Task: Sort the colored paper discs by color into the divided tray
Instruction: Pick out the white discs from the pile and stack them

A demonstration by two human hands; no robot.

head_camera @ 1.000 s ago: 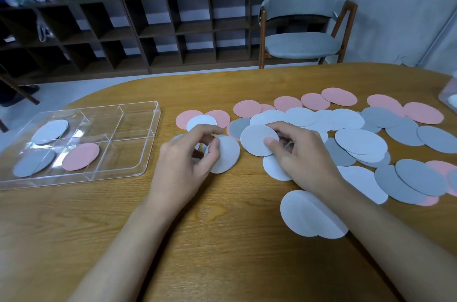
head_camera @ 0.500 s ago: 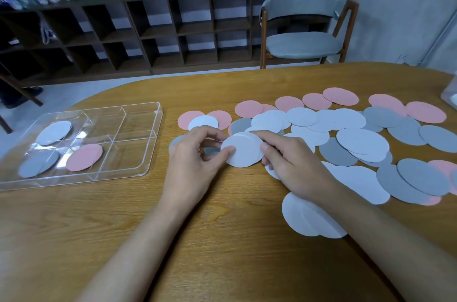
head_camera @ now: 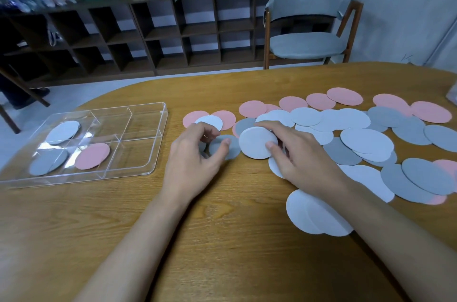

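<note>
A person's two bare hands work over a light brown wooden table (head_camera: 222,240). The right hand (head_camera: 304,156) pinches a pale white round paper disc (head_camera: 256,141) by its right edge, between thumb and fingertips. Just beside it, the left hand (head_camera: 195,161) has its fingers curled. Its thumb lies on a mid-grey round paper disc (head_camera: 231,152), pinching it against the fingers. The two discs meet at their edges.

To the right, a spread of loose pink, white and grey paper discs (head_camera: 358,123) lies overlapping on the table.

To the left, well apart from the hands, sits a clear plastic divided tray (head_camera: 136,148). A white disc (head_camera: 64,131) lies in its far left compartment. Grey discs (head_camera: 47,164) lie in the near left one, and a pink disc (head_camera: 92,156) in the near compartment next to it.

Beyond the table stand a grey padded chair (head_camera: 306,30) and dark wooden cube shelving (head_camera: 173,30).
</note>
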